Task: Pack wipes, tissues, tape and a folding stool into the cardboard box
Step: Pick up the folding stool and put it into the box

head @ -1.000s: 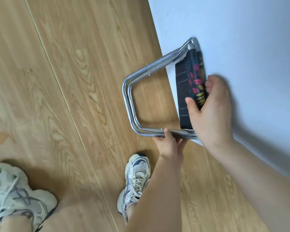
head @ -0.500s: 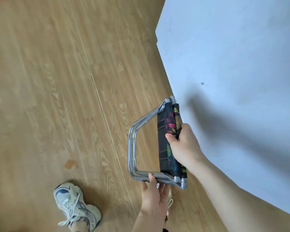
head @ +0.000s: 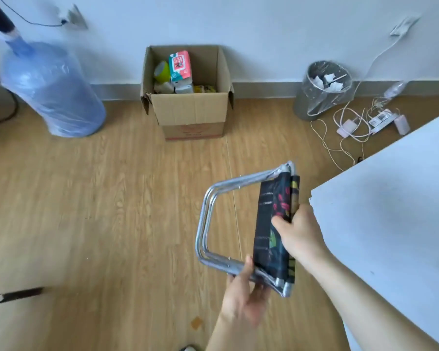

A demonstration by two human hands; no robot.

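1. Folding stool [head: 249, 226] is collapsed flat and carried in the air over the wooden floor [head: 99, 211], just beside the corner of the white counter [head: 390, 224] on our right.
2. Our right hand [head: 298, 233] is wrapped around the dark patterned fabric seat, thumb on the near face and fingers behind it.
3. Our left hand [head: 241, 297] supports the lower frame bar from beneath; its fingers curl around the chrome tube with the thumb lying along it.
4. Both hands sit at the seat end of the stool, so the metal leg loop sticks out free to our left.
5. The stool's long axis runs away from us, roughly toward the wall, tilted slightly right.
6. The cardboard box [head: 190, 110] stands open against the wall, well apart from the stool, ahead and somewhat left of our hands.
7. Inside it we see a pack of wipes [head: 179, 65] upright, a green roll that looks like tape [head: 162, 71], and pale packets that may be tissues [head: 184, 88].
8. We judge the stool to be the last item to go in.
9. We judge the coming move to be a carry forward and left.
10. Room inside looks tight, so the stool would likely go in on edge beside the contents.
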